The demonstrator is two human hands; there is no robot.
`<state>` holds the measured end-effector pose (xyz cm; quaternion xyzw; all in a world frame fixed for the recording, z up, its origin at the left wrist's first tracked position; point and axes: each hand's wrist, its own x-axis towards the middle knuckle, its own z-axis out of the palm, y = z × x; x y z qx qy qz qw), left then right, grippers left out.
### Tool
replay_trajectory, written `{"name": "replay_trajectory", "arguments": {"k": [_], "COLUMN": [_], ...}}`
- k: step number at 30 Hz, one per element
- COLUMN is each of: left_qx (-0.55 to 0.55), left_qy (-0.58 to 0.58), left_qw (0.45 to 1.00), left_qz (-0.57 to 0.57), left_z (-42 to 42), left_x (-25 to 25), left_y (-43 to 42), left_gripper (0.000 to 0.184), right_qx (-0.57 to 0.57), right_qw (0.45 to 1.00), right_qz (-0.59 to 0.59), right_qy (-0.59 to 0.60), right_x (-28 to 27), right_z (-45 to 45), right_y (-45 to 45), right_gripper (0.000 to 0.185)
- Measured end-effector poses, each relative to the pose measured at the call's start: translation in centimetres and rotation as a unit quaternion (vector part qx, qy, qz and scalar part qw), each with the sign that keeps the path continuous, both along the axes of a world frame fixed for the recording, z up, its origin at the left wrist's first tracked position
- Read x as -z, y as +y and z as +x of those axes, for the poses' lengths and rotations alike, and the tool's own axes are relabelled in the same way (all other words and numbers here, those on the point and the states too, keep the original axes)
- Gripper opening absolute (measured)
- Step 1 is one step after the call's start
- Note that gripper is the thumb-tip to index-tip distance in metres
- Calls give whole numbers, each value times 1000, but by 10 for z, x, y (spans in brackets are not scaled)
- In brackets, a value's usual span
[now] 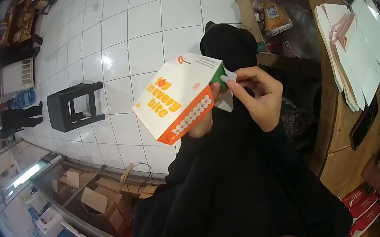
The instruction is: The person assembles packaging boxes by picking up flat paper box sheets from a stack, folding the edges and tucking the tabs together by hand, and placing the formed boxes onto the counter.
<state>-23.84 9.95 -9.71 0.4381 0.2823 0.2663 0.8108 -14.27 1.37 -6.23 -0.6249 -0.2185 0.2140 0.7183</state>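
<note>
1. Box point(173, 84), printed card, held above the lap in the middle of the scene; long axis slanting from near left to far right, its green end point(217, 80) turned right.
2. Flap point(230, 74), white, at that end; just left of the right palm, which is the nearer hand to it.
3. Right hand point(265, 101), thumb and forefinger pinched together on the flap.
4. Left hand point(202, 126), closed around the box from its near side and underneath; most fingers hidden.
5. Box faces: flat and crisp-edged; white above with yellow and orange lettering, orange side with rows of pale discs.
6. Stool point(61, 114), dark, square-topped, far left, on glossy white floor tiles point(116, 54).
7. Table point(346, 158), grained wood, right, bearing loose, thin papers point(366, 54).
8. Clothing point(209, 188), soft black cloth.
</note>
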Motion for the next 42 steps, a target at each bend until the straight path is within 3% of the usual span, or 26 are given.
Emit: {"name": "replay_trajectory", "arguments": {"k": [4,6,7,9,10,16,18,20,23,25,26,29,30,31,32,34,35,37,38,40,41,42], "left_qx": [20,32,35,40,37,-28,-54,-86,-127,-125,-69,216,288,346,284,126,125,-123,-123,-31,-45,-39], "left_qy": [-41,-51,-52,-50,-45,-29,-21,2,19,109,124,121,144,157,55,-11,-11,48,44,-67,-94,-97], "left_qw": [996,994,994,996,997,998,996,995,978,940,858,774,738,760,790,846,844,809,808,955,953,952], "left_qz": [-77,-90,-86,-69,-55,46,74,52,163,297,494,583,593,528,541,518,522,573,575,288,286,287], "left_z": [-3,-11,-14,-19,-20,-22,-14,-3,2,-3,-2,-10,-8,-14,-21,-33,-31,-23,-20,-13,-13,-13], "left_x": [-2,-6,-7,-8,-8,5,4,-19,-30,-19,-18,-3,13,-40,-45,-80,-90,-104,-99,-81,-80,-82], "left_y": [3,3,2,3,1,-10,-9,-3,12,13,15,0,-5,2,4,10,15,23,20,7,4,1], "left_gripper": [36,35,34,33,33,30,29,25,25,25,24,19,20,27,38,47,47,65,65,76,58,58], "right_qx": [-30,-51,-52,-87,-81,-144,-89,-102,-138,-185,-179,-127,-93,-58,-55,-37,-47,-65,-81,-27,-45,-62], "right_qw": [999,991,991,960,950,949,940,896,913,948,952,946,968,983,982,950,966,980,989,982,985,981], "right_qz": [-11,-87,-84,-138,-98,-71,-96,-149,-94,-25,-5,19,-20,-58,-50,-43,-25,-1,25,99,141,181], "right_qy": [20,-87,-90,-228,-284,-271,-314,-405,-373,-259,-248,-297,-232,-166,-172,-308,-253,-188,-122,-156,-90,-22], "right_x": [-8,-11,-15,-23,-20,-21,-24,-22,-10,-13,-23,-35,-31,-28,-28,-24,-22,-37,-44,-17,-14,-13], "right_z": [8,11,13,12,10,6,-3,-6,-3,2,1,-5,-2,2,12,33,32,9,0,-3,-2,-1], "right_y": [-3,-6,-7,-8,-5,4,12,15,14,12,12,24,25,25,22,8,3,-3,-4,-4,-6,-9], "right_gripper": [8,8,8,10,11,21,26,29,29,40,55,55,53,50,50,51,50,49,50,55,58,61]}}
